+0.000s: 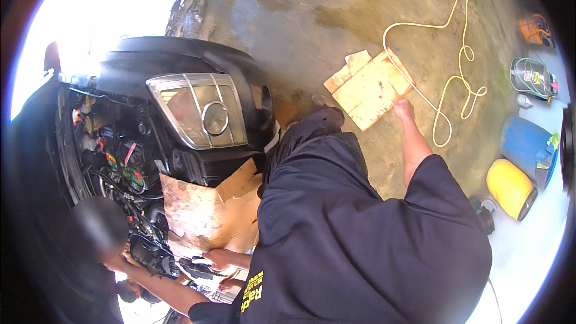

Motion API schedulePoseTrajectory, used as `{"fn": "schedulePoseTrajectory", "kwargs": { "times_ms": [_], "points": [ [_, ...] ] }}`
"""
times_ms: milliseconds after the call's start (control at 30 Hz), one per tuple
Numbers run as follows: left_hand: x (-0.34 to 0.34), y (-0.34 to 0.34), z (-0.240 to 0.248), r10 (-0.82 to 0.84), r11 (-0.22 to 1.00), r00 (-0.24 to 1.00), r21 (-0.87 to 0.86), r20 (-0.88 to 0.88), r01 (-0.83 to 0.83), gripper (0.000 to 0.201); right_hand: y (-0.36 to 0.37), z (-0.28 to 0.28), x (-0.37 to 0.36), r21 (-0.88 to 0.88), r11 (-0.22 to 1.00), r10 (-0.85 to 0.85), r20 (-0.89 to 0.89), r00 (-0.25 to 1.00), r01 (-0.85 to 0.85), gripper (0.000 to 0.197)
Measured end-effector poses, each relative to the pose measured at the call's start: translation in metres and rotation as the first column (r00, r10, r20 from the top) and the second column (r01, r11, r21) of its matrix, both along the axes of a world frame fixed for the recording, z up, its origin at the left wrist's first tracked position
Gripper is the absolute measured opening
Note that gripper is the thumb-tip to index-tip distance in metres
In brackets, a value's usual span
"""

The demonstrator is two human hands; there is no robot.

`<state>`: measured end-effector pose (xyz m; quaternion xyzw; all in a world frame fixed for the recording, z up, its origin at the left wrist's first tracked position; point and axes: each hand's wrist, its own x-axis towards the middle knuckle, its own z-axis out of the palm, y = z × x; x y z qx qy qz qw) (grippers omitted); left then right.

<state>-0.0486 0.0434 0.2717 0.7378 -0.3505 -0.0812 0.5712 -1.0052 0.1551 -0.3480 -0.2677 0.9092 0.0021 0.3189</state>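
Observation:
My left arm reaches toward the engine bay (129, 168) of a dark car at the left. My left hand (115, 261) is beside a blurred round patch at the bay's near edge, and its fingers are mostly hidden. My right arm stretches out to the right. My right hand (403, 110), fingers curled, appears over a corner of a stained flat cardboard piece (369, 91). What it holds, if anything, does not show. Left of my torso, another hand (222, 258), apparently another person's, holds a small light-and-dark object (201, 260) before a large brown cardboard sheet (201, 213).
The car's headlight (201, 111) faces me at upper left. A pale yellow hose (465, 78) loops over the stained concrete floor. Along the right wall stand a blue drum (525, 144), a yellow container (510, 189), a clear-and-dark container (533, 78) and an orange item (533, 29).

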Motion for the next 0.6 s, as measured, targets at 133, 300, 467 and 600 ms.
{"fn": "schedulePoseTrajectory", "kwargs": {
  "times_ms": [133, 300, 467, 600],
  "points": [
    [-0.036, -0.020, 0.028, -0.017, 1.000, 0.999, 0.022, 0.047, 0.016, 0.042, -0.026, 0.030, -0.032, 0.031, 0.999, -0.016, 0.050, 0.999, 0.014, 0.035],
    [-0.070, -0.052, 0.053, -0.045, 0.999, 0.994, 0.034, 0.096, 0.042, 0.039, -0.032, 0.046, -0.083, 0.021, 0.999, -0.041, 0.075, 0.996, 0.039, 0.032],
    [-0.095, -0.058, 0.063, -0.064, 0.998, 0.992, 0.033, 0.105, 0.061, 0.037, -0.050, 0.031, -0.120, -0.048, 0.996, 0.073, -0.039, 0.997, -0.074, 0.031],
    [-0.124, -0.047, 0.050, -0.097, 0.993, 0.995, -0.063, 0.030, 0.098, 0.034, -0.097, 0.032, -0.111, -0.462, 0.881, 0.139, 0.040, 0.989, -0.105, 0.031]
  ]
}}
